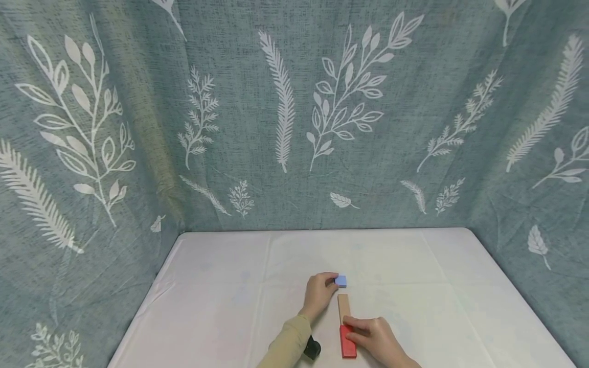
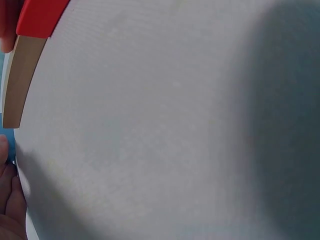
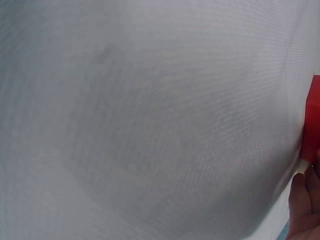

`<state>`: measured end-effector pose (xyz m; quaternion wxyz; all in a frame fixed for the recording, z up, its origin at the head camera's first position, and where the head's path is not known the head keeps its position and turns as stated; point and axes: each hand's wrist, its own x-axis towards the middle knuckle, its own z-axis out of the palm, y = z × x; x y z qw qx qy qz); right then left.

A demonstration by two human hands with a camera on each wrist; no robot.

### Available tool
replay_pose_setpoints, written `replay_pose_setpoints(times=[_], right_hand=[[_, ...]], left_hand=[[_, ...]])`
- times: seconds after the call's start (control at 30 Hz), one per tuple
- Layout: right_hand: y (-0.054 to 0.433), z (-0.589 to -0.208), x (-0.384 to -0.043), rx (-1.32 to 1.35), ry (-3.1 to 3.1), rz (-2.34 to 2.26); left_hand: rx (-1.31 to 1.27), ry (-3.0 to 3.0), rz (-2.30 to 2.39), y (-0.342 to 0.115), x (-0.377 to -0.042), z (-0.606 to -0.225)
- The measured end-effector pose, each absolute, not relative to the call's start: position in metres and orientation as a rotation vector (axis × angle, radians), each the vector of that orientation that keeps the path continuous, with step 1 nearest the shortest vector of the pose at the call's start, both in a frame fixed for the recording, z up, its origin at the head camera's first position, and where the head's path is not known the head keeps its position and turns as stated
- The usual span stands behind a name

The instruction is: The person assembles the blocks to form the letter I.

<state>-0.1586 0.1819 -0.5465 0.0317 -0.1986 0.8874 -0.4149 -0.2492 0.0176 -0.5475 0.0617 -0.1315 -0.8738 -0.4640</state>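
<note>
My left hand reaches forward over the table and pinches a small blue block between thumb and finger. Nearer to me lies a long plain wooden block, its near end meeting a red block in line with it. My right hand comes in from the right and grips the red block by its upper end, close to where the two pieces meet. In the left wrist view, the red block and the wooden block show at the left edge, with part of the blue block beyond them.
A white cloth covers the table. Patterned green-blue curtains hang behind it and along both sides. Under my left sleeve sits a small black object.
</note>
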Motion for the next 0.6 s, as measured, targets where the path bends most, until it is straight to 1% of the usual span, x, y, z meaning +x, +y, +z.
replay_pose_setpoints(times=[0.6], right_hand=[[0.1827, -0.5459, -0.1593, -0.580, 2.715, -1.232]], left_hand=[[-0.370, -2.665, -1.393, 0.0188, -0.2464, -0.5456]])
